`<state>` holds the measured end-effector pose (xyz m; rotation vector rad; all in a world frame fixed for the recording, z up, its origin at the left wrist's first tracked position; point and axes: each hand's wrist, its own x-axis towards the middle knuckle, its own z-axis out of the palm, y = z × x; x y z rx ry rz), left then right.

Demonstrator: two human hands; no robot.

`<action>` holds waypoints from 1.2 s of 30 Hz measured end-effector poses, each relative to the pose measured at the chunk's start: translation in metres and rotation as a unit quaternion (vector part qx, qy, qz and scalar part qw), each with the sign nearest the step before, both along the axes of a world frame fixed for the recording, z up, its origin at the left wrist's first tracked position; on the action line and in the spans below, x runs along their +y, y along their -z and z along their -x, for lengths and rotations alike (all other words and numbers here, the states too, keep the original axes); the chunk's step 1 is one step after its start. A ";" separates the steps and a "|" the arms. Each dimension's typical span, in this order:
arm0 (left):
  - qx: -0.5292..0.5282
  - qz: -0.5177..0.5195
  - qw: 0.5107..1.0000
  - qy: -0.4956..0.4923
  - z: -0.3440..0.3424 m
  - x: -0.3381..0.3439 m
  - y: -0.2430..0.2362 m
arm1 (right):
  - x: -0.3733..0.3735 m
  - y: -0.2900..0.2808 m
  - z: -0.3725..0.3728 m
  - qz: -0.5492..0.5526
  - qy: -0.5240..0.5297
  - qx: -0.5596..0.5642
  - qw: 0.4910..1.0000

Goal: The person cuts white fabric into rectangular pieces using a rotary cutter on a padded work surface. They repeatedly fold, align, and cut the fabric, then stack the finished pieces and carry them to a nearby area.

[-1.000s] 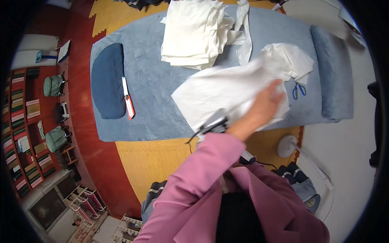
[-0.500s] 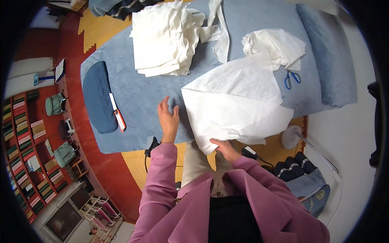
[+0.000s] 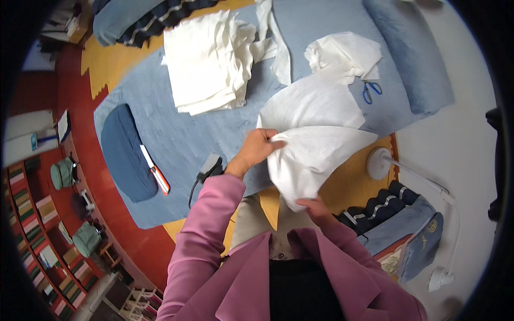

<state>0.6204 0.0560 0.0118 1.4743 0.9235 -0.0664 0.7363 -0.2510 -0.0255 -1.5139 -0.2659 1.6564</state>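
A large white cloth sheet point(image 3: 305, 155) runs from the blue-covered bed towards me, its near part hanging past the bed's edge. My left hand point(image 3: 259, 146) pinches the sheet at its left edge, thumb and fingers closed on it. Lower and to the right, my right hand point(image 3: 317, 208) is closed on the near corner. Between my hands the fabric is bunched and slopes down. The sheet's far end meets a crumpled white cloth point(image 3: 348, 56) on the bed. Further left lies a thick stack of folded white cloths point(image 3: 201, 67), with loose white strips point(image 3: 276, 45) beside it.
Blue-handled scissors point(image 3: 370, 92) lie right of the sheet. A red-handled knife point(image 3: 155, 170) rests against a dark blue cushion point(image 3: 124, 155) at the bed's left end. A white lamp point(image 3: 379, 163) and a pile of folded blue clothing point(image 3: 399, 235) stand at right.
My left hand, open and apart from the sheet before, has moved right and taken hold of its left edge. The sheet's near part is gathered and lifted; my right hand keeps its corner.
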 end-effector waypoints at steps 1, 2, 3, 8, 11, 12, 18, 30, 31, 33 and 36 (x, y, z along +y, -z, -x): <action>-0.070 0.033 0.997 -0.019 0.003 -0.003 -0.023 | -0.013 -0.020 -0.004 -0.023 0.048 -0.032 0.998; -0.099 0.070 0.992 -0.031 0.006 -0.008 -0.048 | -0.023 -0.043 -0.018 -0.094 0.025 -0.130 0.987; -0.134 0.082 0.987 -0.025 0.010 -0.012 -0.074 | -0.031 -0.068 -0.031 -0.205 0.022 -0.302 0.931; -0.303 0.254 0.912 -0.106 0.034 -0.032 -0.192 | -0.046 -0.213 -0.044 -0.238 0.384 -0.182 0.873; -0.317 0.254 0.905 -0.129 0.043 -0.026 -0.246 | -0.038 -0.279 -0.034 -0.078 0.236 -0.298 0.922; -0.303 0.211 0.916 -0.156 0.046 -0.021 -0.265 | -0.037 -0.300 -0.037 -0.164 0.286 -0.276 0.903; -0.379 0.065 0.911 -0.147 0.052 0.014 -0.348 | -0.002 -0.362 -0.081 -0.244 0.332 -0.311 0.856; -0.398 -0.086 0.899 -0.163 0.024 0.008 -0.392 | 0.104 -0.338 -0.114 -0.374 0.270 -0.261 0.848; -0.406 -0.090 0.896 -0.157 0.023 -0.002 -0.394 | 0.113 -0.331 -0.114 -0.334 0.268 -0.333 0.840; -0.391 -0.145 0.896 -0.155 0.024 -0.021 -0.399 | 0.129 -0.313 -0.113 -0.278 0.241 -0.469 0.803; -0.371 -0.211 0.892 -0.152 0.026 -0.046 -0.406 | 0.137 -0.293 -0.124 -0.193 0.256 -0.618 0.718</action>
